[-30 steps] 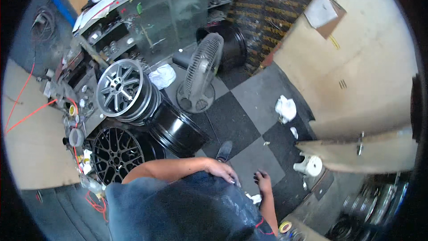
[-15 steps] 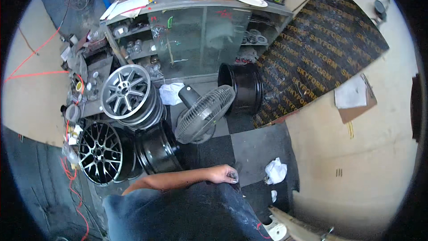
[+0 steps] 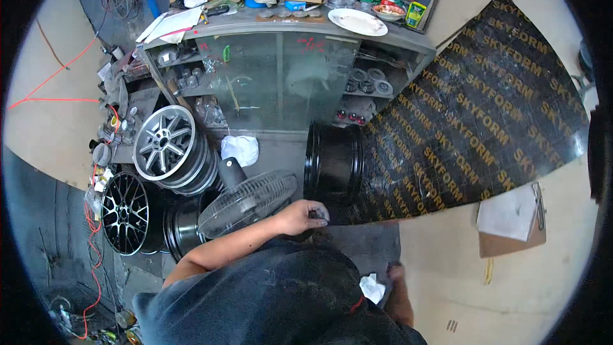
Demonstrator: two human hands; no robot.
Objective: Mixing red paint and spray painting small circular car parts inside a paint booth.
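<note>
My left hand is held out in front of my dark shirt, its fingers curled toward the thumb. Whether anything small sits between them is hidden. Just beyond it is the grey pedestal fan, and the near corner of a black printed board lies close to the fingertips. My right hand is low on the right, mostly hidden at the end of my forearm; its fingers do not show. A crumpled white cloth lies on the floor to its left.
Silver wheel rims and a black spoked rim stand at left, a black barrel rim ahead. Behind is a glass-fronted cabinet bearing a white plate. A clipboard is at right; orange cord runs along the left.
My view has shifted lower and closer to the board and the cabinet. My left hand has risen toward the fan, still curled. My right hand has come into view at lower right.
</note>
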